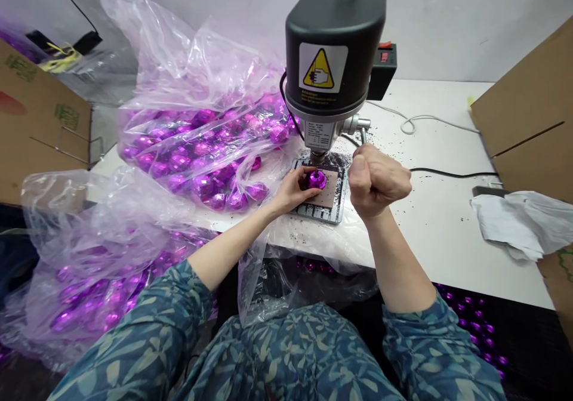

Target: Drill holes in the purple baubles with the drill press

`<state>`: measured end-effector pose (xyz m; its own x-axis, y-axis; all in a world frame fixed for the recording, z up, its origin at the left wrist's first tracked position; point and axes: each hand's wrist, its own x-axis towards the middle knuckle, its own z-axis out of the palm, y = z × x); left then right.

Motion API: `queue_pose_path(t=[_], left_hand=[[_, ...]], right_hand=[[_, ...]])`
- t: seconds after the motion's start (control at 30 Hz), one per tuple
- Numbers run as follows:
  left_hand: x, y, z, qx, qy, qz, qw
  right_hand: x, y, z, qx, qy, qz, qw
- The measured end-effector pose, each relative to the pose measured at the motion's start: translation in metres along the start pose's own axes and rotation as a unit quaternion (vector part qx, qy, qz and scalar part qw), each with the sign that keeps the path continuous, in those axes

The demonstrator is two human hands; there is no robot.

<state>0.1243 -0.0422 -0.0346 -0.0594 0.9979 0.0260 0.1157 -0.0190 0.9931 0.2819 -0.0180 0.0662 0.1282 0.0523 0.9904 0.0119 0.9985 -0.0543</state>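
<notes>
Under the black drill press (335,49) a shiny purple faceted ball (317,179) rests on a thin brown board (330,193). My left hand (295,190) holds the ball from the left, thumb and fingers around its sides. The board lies on the press's slotted metal base (339,210), which is strewn with dark shavings. The drill's tip is at the top of the ball. My right hand (376,180) is closed in a fist around the lever (363,135) on the press's right side; the grip end is hidden in the hand.
Clear plastic bags of purple balls (201,150) lie left of the press and lower left. Cardboard boxes (528,102) flank the white table (443,222). Cables cross its right part, beside white crumpled bags (519,225). More purple balls show below the table edge.
</notes>
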Motion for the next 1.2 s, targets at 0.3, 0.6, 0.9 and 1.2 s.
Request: queue_pose_path(t=[0.3, 0.6, 0.9, 1.2], left_hand=[[-0.03, 0.026, 0.002, 0.166, 0.058, 0.061, 0.983], [-0.144, 0.018, -0.004, 0.419, -0.41, 0.143, 0.797], [-0.024, 0.026, -0.076, 0.561, -0.06, 0.121, 0.817], [0.048, 0.023, -0.105, 0.737, -0.055, 0.012, 0.674]], right_hand=[[0.071, 0.006, 0.018, 0.061, 0.058, 0.222, 0.972], [0.075, 0.01, 0.016, 0.101, 0.057, 0.233, 0.966], [0.073, 0.011, 0.016, 0.112, 0.071, 0.227, 0.965], [0.072, 0.012, 0.016, 0.118, 0.076, 0.229, 0.963]])
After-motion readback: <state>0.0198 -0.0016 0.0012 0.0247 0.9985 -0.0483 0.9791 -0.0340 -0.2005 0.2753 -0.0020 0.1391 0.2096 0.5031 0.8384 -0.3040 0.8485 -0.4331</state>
